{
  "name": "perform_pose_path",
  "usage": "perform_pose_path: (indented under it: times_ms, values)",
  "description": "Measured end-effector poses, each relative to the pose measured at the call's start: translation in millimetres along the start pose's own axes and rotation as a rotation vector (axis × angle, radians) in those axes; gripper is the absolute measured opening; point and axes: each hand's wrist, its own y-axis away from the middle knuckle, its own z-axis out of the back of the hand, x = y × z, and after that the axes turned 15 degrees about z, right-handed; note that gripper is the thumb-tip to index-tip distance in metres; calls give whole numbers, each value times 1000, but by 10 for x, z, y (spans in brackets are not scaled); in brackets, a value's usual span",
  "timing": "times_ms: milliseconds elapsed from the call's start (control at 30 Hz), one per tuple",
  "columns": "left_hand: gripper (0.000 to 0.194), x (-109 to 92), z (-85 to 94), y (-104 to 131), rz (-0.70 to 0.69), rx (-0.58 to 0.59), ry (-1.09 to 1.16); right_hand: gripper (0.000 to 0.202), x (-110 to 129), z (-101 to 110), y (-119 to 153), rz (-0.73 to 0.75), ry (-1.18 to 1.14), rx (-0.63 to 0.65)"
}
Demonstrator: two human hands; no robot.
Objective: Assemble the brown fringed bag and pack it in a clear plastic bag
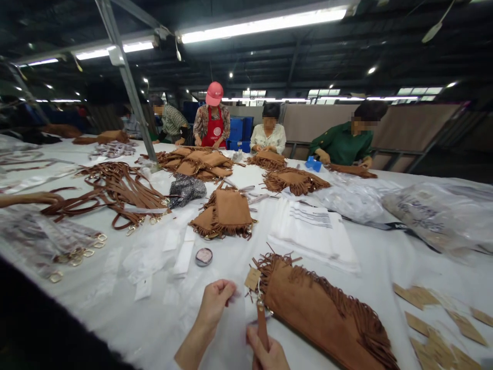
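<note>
The brown fringed bag (311,303) lies on the white bench (154,324), in front of me and a bit right. My right hand (268,353) pinches the brown strap (262,324) beside it. My left hand (219,298) has thumb and finger close together; I cannot tell if it holds anything. A small round tin (204,256) sits past it.

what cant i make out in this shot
- Head view: whether the left hand pinches anything; blurred at the fingertips.
- Head view: the strap's lower end; hidden by the right hand and bottom edge.
- Head view: print on the tag; too small.
- Head view: inside of the fringed bag; hidden by its brown side.
- Head view: rest of the reaching arm; cut off by left edge.
</note>
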Motion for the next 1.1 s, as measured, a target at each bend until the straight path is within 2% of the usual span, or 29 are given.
perform_pose_path:
  times_ms: [133,233,300,367,500,600,667,700,733,800,867,900,967,1100]
  values:
    - [40,44,-96,99,59,100,-38,81,162,77,11,24,-98,-155]
    - [40,99,-154,145,80,192,-60,77,282,80,24,21,-104,-92]
    - [42,142,-167,160,94,223,-72,65,301,59,29,25,-72,-49]
    - [43,197,-159,174,103,241,-81,55,270,38,26,37,-24,-45]
    - [47,336,-85,225,129,313,-172,52,157,4,13,69,90,-51]
    - [47,377,57,279,156,224,-196,55,109,-38,53,77,120,3]
    - [44,325,227,326,188,144,-133,56,97,-58,121,70,102,71]
    - [42,277,333,359,209,141,-87,54,96,-59,162,67,101,122]
    - [40,220,447,398,230,168,-44,52,98,-53,205,67,108,178]
    - [39,111,663,499,268,307,20,46,110,-29,278,74,138,269]
    - [40,54,802,612,321,441,18,43,134,-9,312,78,146,286]
    - [40,59,825,664,359,469,4,44,150,-7,311,75,132,265]
    - [36,137,773,743,437,482,-17,48,183,-28,278,70,84,189]
    - [33,437,454,761,488,556,8,48,228,-141,183,72,8,50]
